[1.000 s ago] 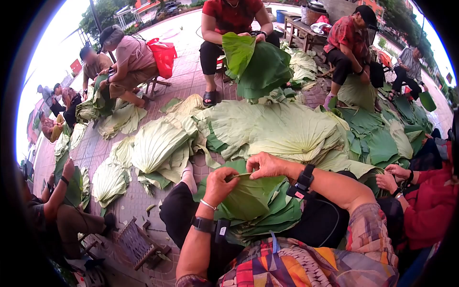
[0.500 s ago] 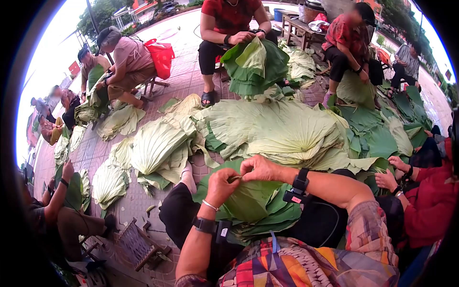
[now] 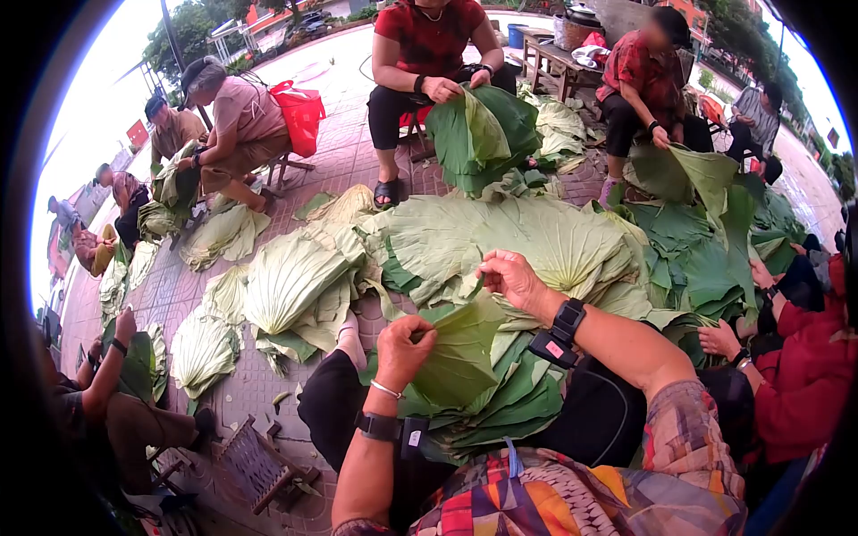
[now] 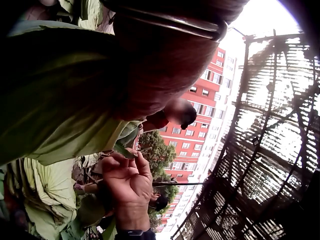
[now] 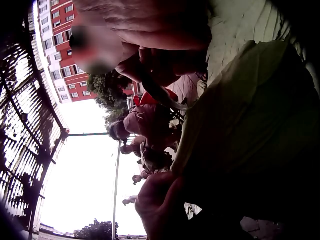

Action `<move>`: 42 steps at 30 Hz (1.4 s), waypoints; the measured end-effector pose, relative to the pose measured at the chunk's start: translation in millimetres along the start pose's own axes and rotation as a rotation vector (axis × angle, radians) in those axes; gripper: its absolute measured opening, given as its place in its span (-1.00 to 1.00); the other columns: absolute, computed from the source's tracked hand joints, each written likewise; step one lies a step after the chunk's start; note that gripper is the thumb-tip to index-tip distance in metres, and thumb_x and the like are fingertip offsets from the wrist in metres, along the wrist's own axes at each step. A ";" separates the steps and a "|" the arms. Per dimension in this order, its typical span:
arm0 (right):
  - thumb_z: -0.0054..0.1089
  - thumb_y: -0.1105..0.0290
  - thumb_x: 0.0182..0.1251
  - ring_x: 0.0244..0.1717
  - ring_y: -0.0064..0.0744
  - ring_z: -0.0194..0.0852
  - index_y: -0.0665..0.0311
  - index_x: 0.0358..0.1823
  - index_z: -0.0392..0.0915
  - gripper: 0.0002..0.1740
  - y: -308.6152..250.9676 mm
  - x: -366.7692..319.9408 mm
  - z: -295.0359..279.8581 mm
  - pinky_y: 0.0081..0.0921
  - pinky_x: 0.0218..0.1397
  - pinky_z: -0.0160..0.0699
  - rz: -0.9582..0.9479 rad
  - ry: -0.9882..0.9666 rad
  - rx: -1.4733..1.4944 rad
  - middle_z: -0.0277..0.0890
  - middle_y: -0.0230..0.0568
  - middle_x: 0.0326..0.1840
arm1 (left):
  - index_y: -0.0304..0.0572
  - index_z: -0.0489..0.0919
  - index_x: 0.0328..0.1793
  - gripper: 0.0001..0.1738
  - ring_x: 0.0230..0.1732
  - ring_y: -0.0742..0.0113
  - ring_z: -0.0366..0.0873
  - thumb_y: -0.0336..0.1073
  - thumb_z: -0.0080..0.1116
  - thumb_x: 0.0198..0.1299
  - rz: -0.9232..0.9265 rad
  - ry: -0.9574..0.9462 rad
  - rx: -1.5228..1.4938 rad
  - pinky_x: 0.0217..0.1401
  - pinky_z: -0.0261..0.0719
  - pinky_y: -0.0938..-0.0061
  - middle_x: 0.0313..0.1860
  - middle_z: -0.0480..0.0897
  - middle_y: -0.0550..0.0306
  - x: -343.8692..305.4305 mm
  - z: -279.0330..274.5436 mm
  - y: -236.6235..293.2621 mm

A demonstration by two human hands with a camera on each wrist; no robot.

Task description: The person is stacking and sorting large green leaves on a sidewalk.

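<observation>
My left hand (image 3: 404, 350) grips the edge of a green lotus leaf (image 3: 460, 357) that slopes over my lap. Up and to its right, my right hand (image 3: 517, 284) pinches a narrow leaf strip (image 5: 161, 95) between thumb and fingertips. In the right wrist view the strip runs from those fingers down to the leaf's rim, where the left hand (image 5: 159, 202) holds on. The left wrist view shows the right hand (image 4: 127, 187) palm-on, fingertips together. Under the held leaf lies a stack of green lotus leaves (image 3: 523, 393).
Large pale lotus leaves (image 3: 536, 237) cover the paving ahead, with another fanned pile (image 3: 299, 277) to the left. A low woven stool (image 3: 255, 464) stands at lower left. Several seated people handle leaves around me; a person in red (image 3: 800, 357) sits close on my right.
My hands were together at the leaf's edge; the right has moved up and away with the strip, while the left keeps its grip. Across from me, a person's leaf bundle has turned.
</observation>
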State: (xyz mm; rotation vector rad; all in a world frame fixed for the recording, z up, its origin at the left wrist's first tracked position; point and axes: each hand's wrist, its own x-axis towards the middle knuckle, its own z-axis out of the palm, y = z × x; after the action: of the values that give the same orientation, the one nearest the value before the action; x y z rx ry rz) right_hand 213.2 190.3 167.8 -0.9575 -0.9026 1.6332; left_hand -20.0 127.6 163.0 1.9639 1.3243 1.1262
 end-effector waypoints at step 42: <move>0.15 0.37 -0.11 -0.42 -0.15 0.51 0.25 -0.50 0.49 -0.87 71.0 -329.5 -228.1 -0.30 -0.36 0.43 0.313 0.345 -1.632 0.50 -0.08 -0.51 | -0.33 0.50 -0.47 -0.93 -0.56 0.60 0.36 -0.48 0.15 -0.05 0.048 0.041 0.018 -0.44 0.36 0.65 -0.63 0.48 0.26 13.7 -16.6 -7.8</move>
State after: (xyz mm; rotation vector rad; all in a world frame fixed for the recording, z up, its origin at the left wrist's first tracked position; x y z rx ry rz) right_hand 455.4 -119.9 64.2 -2.4265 -1.8842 0.5806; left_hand -35.5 142.7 170.5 2.0055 1.3192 1.1873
